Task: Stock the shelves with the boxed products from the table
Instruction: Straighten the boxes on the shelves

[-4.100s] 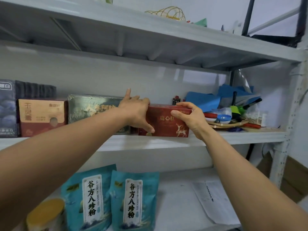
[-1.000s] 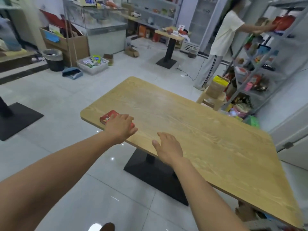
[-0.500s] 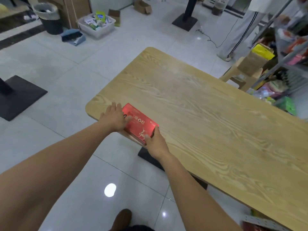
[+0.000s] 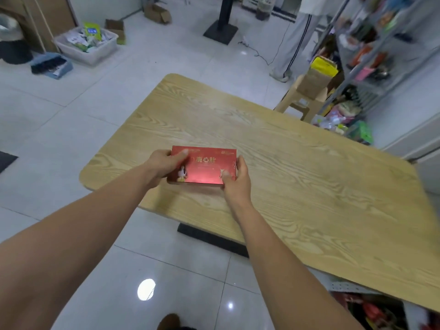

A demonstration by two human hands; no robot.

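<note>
A flat red box [image 4: 206, 166] with gold lettering and small deer figures is lifted just above the near left part of the wooden table [image 4: 297, 177]. My left hand [image 4: 166, 164] grips its left end with the thumb on top. Its right end is held by my right hand [image 4: 237, 178], thumb pressed on the top face near the corner. The box faces up, roughly level. No other boxes show on the tabletop.
A metal shelf rack [image 4: 381, 51] full of goods stands at the far right, with a cardboard box on a stool [image 4: 309, 91] before it. Another person's legs [image 4: 289, 44] are near that rack. A white bin [image 4: 85, 45] and a table pedestal [image 4: 221, 29] sit on the tiled floor.
I turned from the shelf, where both hands held a red box, to the table. Both hands closed on this red box at the table's edge and lifted and turned it square to me.
</note>
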